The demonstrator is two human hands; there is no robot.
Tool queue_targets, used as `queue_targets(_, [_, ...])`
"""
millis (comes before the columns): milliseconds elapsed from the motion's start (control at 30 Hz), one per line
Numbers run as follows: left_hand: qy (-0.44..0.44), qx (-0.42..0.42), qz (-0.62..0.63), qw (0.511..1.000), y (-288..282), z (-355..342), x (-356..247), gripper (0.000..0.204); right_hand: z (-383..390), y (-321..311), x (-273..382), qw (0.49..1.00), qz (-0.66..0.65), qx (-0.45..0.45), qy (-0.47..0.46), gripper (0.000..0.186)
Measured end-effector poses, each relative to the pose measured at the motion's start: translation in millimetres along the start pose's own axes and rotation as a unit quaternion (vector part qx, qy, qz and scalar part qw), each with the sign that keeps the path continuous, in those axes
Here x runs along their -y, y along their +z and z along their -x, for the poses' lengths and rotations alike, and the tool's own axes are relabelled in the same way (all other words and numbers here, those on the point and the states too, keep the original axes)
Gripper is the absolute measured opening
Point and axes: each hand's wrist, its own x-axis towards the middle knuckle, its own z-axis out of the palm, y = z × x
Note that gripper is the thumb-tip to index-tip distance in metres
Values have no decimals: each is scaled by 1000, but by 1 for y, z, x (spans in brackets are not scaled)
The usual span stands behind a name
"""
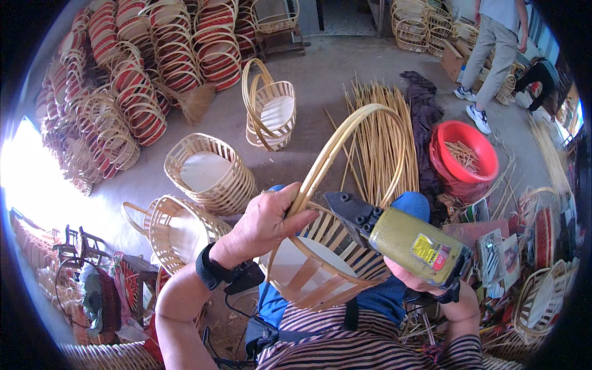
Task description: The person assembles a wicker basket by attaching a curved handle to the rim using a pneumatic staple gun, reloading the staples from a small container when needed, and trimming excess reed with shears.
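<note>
In the middle of the head view, a woven basket (311, 282) with a white base and a tall looped handle (333, 135) sits over my lap. My left hand (271, 222) grips the handle where it meets the basket's rim on the left. My right hand (410, 274) holds a yellow power stapler or nail gun (401, 240), its dark nose reaching over the basket's right side near the handle. Whether the nose touches the wood is unclear.
Stacked baskets (209, 179) and two handled baskets (271, 117) stand ahead-left, near piles of baskets (129, 92). Cane strips (376, 142), dark cloth (422, 98) and a red tub (468, 148) lie ahead-right. A standing person (487, 55) and a crouching person (533, 80) are at upper right.
</note>
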Motion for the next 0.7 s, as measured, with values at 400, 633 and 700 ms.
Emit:
queue_targets(400, [13,-30,-39,999,2,2,-9,24,-5,9,-1,998,-33,5,-48,49])
queue_targets(633, [92,-81,-67,990,5,-1,1,32,-3,19,-5,951,-261,7,165,50])
queue_targets(700, [83,-81,-58,992,6,-2,-1,32,-3,18,-7,956,-244,8,164,51])
